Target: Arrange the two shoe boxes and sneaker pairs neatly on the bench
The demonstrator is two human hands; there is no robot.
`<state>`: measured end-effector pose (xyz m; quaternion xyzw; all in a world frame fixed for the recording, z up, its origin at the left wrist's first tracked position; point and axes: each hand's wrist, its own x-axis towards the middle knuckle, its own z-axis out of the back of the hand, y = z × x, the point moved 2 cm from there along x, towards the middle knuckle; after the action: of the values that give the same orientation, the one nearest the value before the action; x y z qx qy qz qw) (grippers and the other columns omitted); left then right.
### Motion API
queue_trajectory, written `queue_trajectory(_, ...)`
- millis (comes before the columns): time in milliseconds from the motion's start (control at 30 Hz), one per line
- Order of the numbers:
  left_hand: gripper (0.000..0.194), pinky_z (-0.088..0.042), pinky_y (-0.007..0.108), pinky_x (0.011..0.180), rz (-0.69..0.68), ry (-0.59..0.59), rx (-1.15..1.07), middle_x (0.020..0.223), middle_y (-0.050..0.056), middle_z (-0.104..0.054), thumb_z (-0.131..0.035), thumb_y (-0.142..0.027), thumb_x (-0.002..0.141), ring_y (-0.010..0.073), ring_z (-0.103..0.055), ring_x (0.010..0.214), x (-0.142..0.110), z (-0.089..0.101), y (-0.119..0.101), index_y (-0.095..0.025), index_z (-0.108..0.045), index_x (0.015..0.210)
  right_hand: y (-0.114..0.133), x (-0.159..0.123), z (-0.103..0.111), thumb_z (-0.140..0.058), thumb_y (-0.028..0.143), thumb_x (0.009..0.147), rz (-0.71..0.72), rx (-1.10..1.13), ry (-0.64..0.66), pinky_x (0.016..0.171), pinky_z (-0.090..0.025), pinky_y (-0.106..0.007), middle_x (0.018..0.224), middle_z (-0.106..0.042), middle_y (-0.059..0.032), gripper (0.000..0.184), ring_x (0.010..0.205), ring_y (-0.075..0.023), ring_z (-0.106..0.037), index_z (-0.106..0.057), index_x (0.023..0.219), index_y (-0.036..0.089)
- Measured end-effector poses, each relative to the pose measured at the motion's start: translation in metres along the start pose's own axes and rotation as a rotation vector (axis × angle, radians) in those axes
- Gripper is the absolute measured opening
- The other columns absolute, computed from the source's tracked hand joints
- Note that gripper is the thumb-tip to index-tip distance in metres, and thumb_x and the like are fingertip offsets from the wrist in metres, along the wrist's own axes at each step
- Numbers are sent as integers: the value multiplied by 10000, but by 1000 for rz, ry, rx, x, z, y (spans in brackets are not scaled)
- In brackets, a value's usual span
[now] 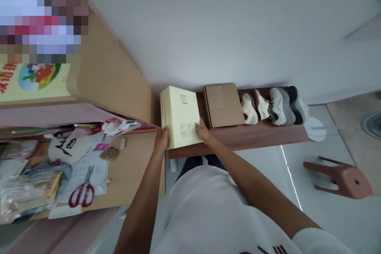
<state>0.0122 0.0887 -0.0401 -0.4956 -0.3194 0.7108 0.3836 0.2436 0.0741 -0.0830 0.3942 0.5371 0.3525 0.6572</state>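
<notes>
A cream-coloured box (183,117) with small printed text on its top is at the left end of the reddish-brown wooden bench (258,137). My left hand (161,139) grips its near left corner. On the opposite side, my right hand (203,131) holds the right edge, thumb over the top. Whether the box rests on the bench or is slightly lifted, I cannot tell. Just right of it lies a brown cardboard box (224,105). Farther right stand white shoes (249,109) and grey-and-white shoes (278,105) in a row.
To the left, a desk (133,162) carries red-handled scissors (83,192), a white cap (70,147), papers and plastic bags. Its tan side panel (119,67) rises close to the bench's left end. A pink stool (342,178) stands on the floor at right. A white wall runs behind the bench.
</notes>
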Motion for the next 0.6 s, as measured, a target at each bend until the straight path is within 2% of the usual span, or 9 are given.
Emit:
queue_trajectory(133,434,-505,433,998,3,-15,38,1117,121,-734,-569,-557,881,294,-670,1117,-20,2,-5,-187,-670,1085,8,-12,-6,-351,700,941,-25,-209,15,1272,-155,-469,1682,-248,-132,873,1582,-258,-124,-239,1615,156)
queue_trajectory(233,422,-501,410,1019,-33,-14,-30,1180,121,-717,-616,-483,881,274,-659,1146,-28,-2,-10,-187,-635,1181,18,-22,-14,-293,712,956,-41,-302,50,1274,-109,-510,1714,-135,-110,857,1592,-268,6,-237,1620,173)
queue_trajectory(333,397,-489,404,1047,-58,-20,-94,1217,109,-702,-655,-422,877,270,-649,1166,-34,-7,-14,-201,-622,1206,32,-33,-21,-291,740,953,-15,-271,91,1282,-61,-500,1718,-127,-64,841,1592,-244,19,-236,1622,234)
queue_trajectory(433,367,-479,398,1065,-77,-28,-153,1231,100,-692,-691,-377,865,277,-634,1193,-38,-12,-18,-214,-627,1187,46,-43,-24,-385,773,919,0,-192,121,1287,-41,-491,1716,-142,-49,873,1593,-240,6,-256,1615,262)
queue_trajectory(600,419,-452,394,1104,-98,16,-188,1309,96,-659,-710,-377,864,280,-585,1277,-48,-17,-25,-237,-609,1246,60,-53,-25,-563,740,866,18,-122,155,1286,-76,-512,1702,-205,-48,938,1592,-257,-38,-239,1616,281)
